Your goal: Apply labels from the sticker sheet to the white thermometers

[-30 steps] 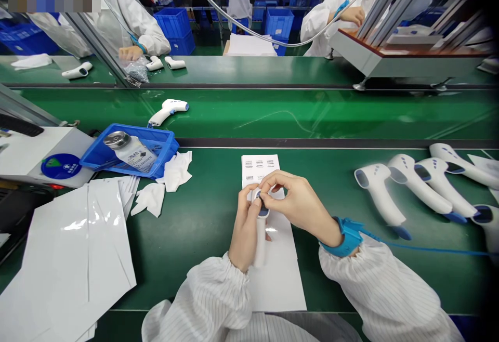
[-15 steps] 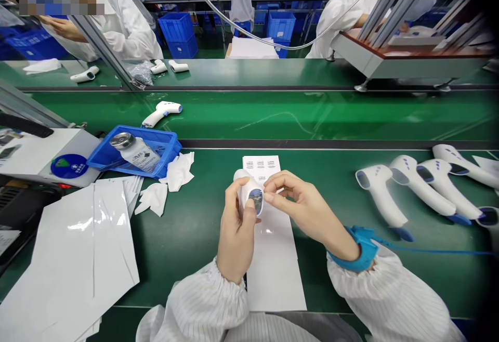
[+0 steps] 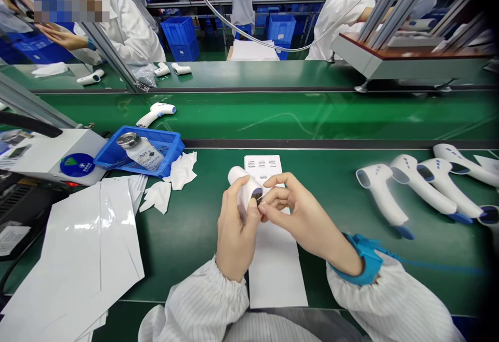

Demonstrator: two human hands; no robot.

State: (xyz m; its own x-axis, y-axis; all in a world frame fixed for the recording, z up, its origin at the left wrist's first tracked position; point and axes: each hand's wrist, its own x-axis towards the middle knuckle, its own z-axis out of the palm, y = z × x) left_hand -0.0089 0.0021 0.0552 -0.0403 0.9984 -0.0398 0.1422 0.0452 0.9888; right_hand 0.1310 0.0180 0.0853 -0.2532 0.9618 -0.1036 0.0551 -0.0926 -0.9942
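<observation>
My left hand is wrapped around a white infrared thermometer, its thumb by the dark screen end that faces me. At the edge of that screen, the thumb and fingertips of my right hand are pinched together. Whatever they hold is too small to make out. A blue wrist strap circles my right wrist. Beneath both hands lies a white sheet, and a sheet of printed labels shows at its far end.
Several white thermometers lie at the right. On the left are a blue tray with a metal-capped bottle, crumpled wipes and white sheets. Another thermometer rests on the green belt. People in white work beyond.
The thermometer has tilted in my left hand, so its screen shows less. My right fingertips have moved slightly down and left, closer against the screen edge. The view has shifted a little.
</observation>
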